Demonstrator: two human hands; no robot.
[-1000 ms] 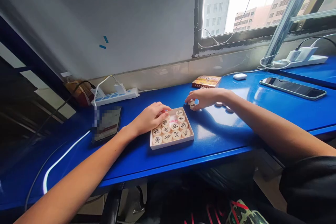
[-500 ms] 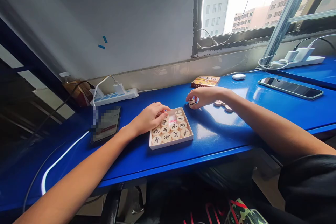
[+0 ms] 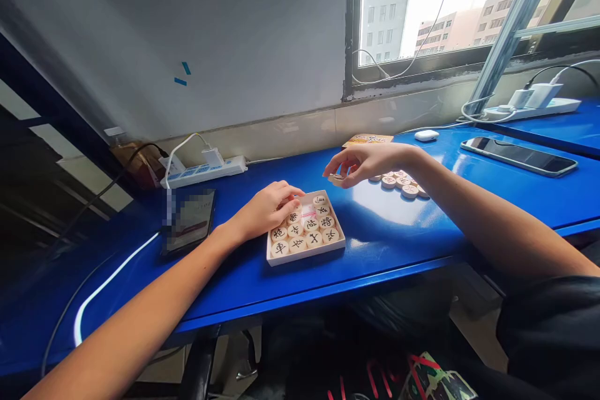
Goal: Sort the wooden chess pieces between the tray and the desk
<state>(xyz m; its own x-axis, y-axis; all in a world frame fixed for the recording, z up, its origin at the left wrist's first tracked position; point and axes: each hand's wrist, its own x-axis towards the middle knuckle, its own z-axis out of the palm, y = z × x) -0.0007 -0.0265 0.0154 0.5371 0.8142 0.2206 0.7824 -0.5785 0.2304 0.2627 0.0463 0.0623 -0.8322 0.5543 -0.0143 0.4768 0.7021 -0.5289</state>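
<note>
A shallow white box (image 3: 307, 257) holds rows of round Chinese chess pieces (image 3: 297, 244) with black characters, and a bare spot with a pinkish mark shows near its far edge. My left hand (image 3: 272, 209) is closed over the box's far left corner, its fingers curled at the rim and covering some pieces. Raised above the desk to the right of the box, my right hand (image 3: 363, 162) pinches a Chinese chess piece (image 3: 336, 179) at its fingertips. More loose pieces (image 3: 403, 182) lie under and beyond the right wrist, partly hidden.
An orange printed box (image 3: 368, 139) lies behind my right hand. A white earphone case (image 3: 426, 135) and a phone (image 3: 520, 156) are at the right. Power strips (image 3: 210, 170) stand along the wall, with a dark tablet-like device (image 3: 192, 222) at the left.
My right hand has risen from the desk and shifted slightly left with the piece. More loose pieces now show beneath its wrist. My left hand and the white box have stayed in place.
</note>
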